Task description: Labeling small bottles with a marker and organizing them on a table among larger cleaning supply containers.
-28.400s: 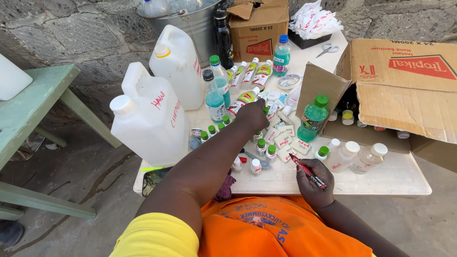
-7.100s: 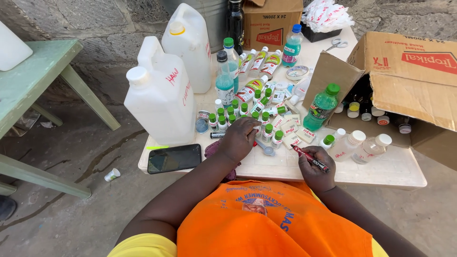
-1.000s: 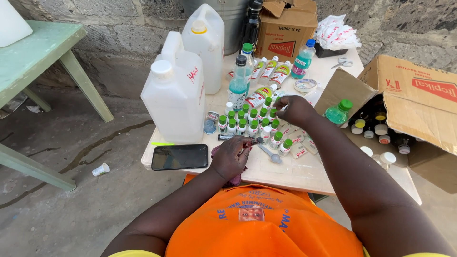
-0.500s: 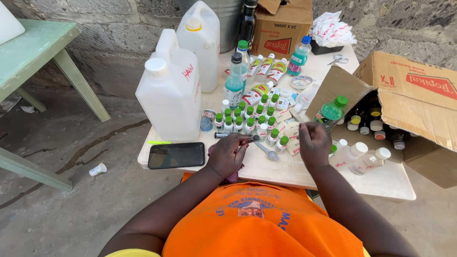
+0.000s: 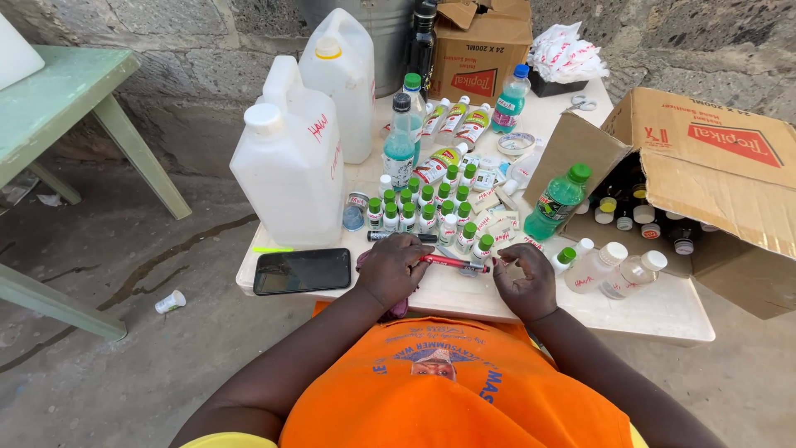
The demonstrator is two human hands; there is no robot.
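Observation:
My left hand [image 5: 391, 270] rests on the white table's [image 5: 663, 309] near edge and grips one end of a red marker [image 5: 448, 262], which lies level. My right hand [image 5: 526, 284] is just to the right, fingers curled, its fingertips pinched at the marker's other end. Just beyond both hands stand rows of small green-capped bottles [image 5: 424, 207] among loose white labels [image 5: 497, 222].
Two big white jerrycans [image 5: 290, 170] stand at the table's left, a black phone [image 5: 303, 271] lies before them. A green soda bottle [image 5: 557, 202], white-capped clear bottles [image 5: 615, 267] and an open cardboard box [image 5: 713, 191] are on the right. A green table [image 5: 66, 91] stands far left.
My right hand has drawn back from the rows of small bottles to the table's near edge and met the marker. My left hand has stayed put.

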